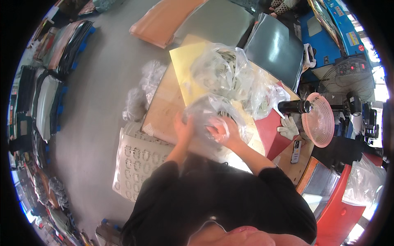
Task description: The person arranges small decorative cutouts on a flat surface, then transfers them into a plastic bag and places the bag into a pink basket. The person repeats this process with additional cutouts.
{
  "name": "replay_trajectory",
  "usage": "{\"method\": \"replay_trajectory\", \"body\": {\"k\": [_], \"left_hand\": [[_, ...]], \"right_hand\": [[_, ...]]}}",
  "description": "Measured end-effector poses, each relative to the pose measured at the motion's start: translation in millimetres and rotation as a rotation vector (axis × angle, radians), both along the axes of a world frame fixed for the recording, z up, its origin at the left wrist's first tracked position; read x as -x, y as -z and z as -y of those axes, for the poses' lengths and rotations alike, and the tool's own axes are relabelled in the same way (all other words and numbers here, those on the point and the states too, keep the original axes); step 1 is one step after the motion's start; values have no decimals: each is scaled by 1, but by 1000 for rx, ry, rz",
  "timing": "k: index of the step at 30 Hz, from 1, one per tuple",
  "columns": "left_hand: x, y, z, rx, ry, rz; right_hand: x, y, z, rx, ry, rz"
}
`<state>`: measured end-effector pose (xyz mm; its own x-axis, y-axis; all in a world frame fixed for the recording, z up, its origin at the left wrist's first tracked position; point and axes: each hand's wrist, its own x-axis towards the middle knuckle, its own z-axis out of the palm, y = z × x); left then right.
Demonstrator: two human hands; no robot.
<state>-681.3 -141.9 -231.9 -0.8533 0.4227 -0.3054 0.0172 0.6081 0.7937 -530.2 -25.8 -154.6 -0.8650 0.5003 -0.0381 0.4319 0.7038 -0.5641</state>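
Note:
A clear plastic bag (211, 104) stands close to my body on the table, with some small grey pieces showing through its far right side. My left hand (184, 128) holds the left side of this bag, its fingertips partly behind the film. On the other side, my right hand (225, 132) has curled fingers closed on the bag, with plastic blurring their outline. Just beyond lies a larger clear bag (205, 65) full of flat greyish pieces, on a yellow sheet (179, 65). A further clear bag (260, 96) sits to its right.
On the table's right are a red sheet (269, 133), a white glove (288, 128), a black cylinder (293, 107), a pink basket (319, 123) and a phone (296, 151). Sheets with punched outlines (143, 164) lie at the left. Crumpled plastic bags (154, 80) hang by the left edge.

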Motion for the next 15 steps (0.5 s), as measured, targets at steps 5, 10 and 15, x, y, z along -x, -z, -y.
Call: {"method": "replay_trajectory", "body": {"k": [5,10,15], "left_hand": [[17,-13,-8,-101,209,-536],[60,-7,-73,114,625,-54],[69,-4,-78,156,724,95]], "right_hand": [[-22,18,5,705,386,-235],[41,58,-23,-177,75,-113],[64,39,-45,-192,-54,-59]]}}
